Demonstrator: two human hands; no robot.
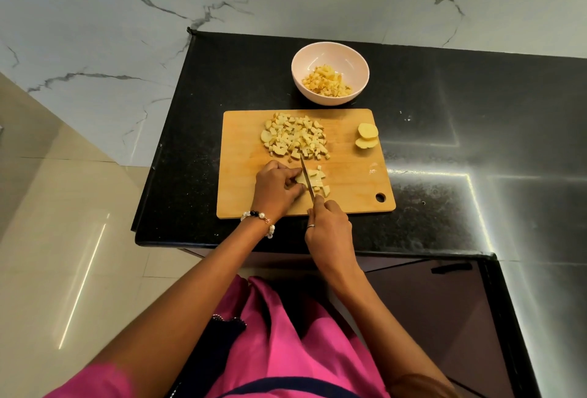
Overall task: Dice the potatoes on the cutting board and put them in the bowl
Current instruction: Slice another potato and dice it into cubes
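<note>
- Nearest: pink garment w/ dark trim at bottom of view; both forearms reach fwd over the edge of the black speckled surface [444, 143], glossy, w/ bright light streaks on its right part.
- Left wrist carries a bead bracelet [259, 219], white pearls plus one black bead.
- Right hand [328, 227], ring on one finger, fingers curled tight round the handle of the knife [307, 182]; handle itself hidden in the grip. Thin blade points away, edge down into the potato.
- Left hand [277, 186] rests on the board just left of the blade; fingers bent, tips pressing on the potato piece being cut [301, 178]. Hand hides much of that piece.
- Right of blade: a few pale freshly cut chunks [319, 183], touching the blade side.
- Cutting board [349, 175]: light wood, rectangular, rounded corners, round hole at near-right corner, small wet glint near its right edge.
- Farther on the board: pile of diced potato [295, 137], small pale-yellow cubes, some rounder end bits at the left.
- Board's far-right edge: potato slices [367, 135], round, overlapping, well apart from the pile.
- Beyond the board, near but not touching: bowl [330, 51], round, smooth, pale pink-white, w/ yellower diced bits [327, 82] in its bottom.
- Behind and left: white marble-look wall w/ grey veins; beige glossy floor tiles at left.
</note>
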